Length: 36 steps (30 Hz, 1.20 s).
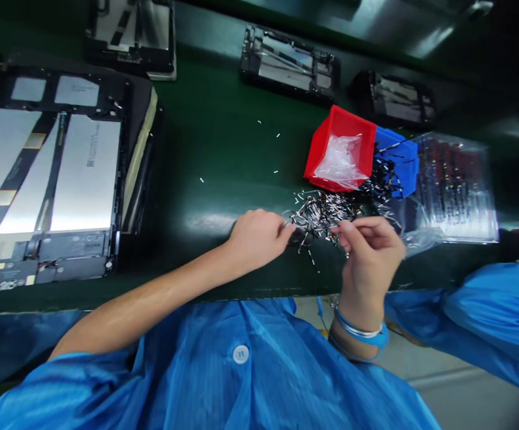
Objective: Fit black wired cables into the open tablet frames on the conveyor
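Observation:
My left hand (259, 240) is closed, thumb against bent fingers, at the left edge of a heap of small thin black and silver parts (324, 208). Whatever it grips is too small to make out. On the heap's right side, my right hand (370, 248) pinches thumb and forefinger together over the parts; a tiny piece may be between the tips, but I cannot tell its kind. A blue wrist band (361, 335) circles the right wrist. Just behind the heap stands a red bin (318, 143) with clear plastic pieces (342, 161) in it.
A blue bin (409, 158) of black strips adjoins the red one, beside a clear plastic tray (474, 206). Opened flat devices (91, 179) are stacked at left; more devices (288, 65) lie along the back. Small white bits dot the green table (223, 137). Another person's sleeve (501, 304) is at right.

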### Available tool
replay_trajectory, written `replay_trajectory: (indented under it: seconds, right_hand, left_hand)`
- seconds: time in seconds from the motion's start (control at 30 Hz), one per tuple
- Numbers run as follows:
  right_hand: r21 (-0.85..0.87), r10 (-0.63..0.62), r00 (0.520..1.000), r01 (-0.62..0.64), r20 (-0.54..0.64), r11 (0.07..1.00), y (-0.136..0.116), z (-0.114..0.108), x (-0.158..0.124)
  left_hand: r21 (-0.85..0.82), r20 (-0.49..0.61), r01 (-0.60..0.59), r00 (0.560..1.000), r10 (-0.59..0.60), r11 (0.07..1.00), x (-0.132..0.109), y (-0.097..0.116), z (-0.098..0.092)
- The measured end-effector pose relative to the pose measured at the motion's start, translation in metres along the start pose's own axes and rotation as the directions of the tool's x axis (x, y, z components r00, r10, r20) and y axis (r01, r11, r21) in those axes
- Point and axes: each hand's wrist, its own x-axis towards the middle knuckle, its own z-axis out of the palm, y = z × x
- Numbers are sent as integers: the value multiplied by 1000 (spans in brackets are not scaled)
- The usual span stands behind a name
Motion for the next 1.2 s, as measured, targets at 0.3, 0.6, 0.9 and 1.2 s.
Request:
replay_trajectory:
  seconds: [0.3, 0.6, 0.9, 1.2]
  right_hand:
    - [-125, -77, 968, 110, 241, 986, 2, 45, -25]
    - [-256, -353, 790, 525, 501, 812, -5, 40, -24]
    - [-393, -484, 810, 585, 332, 709, -3, 40, -14]
    - [-267, -462, 650, 711, 603, 651, 3, 51, -23]
  left_hand:
    - [-604, 110, 41, 993, 33, 796, -26, -27, -10]
    - [-572, -33, -69, 998, 61, 817, -27, -31, -14]
    - [-678, 120, 149, 988, -91, 720, -24, -35, -19]
    - [-667, 11, -8, 1000, 21, 745, -28, -33, -19]
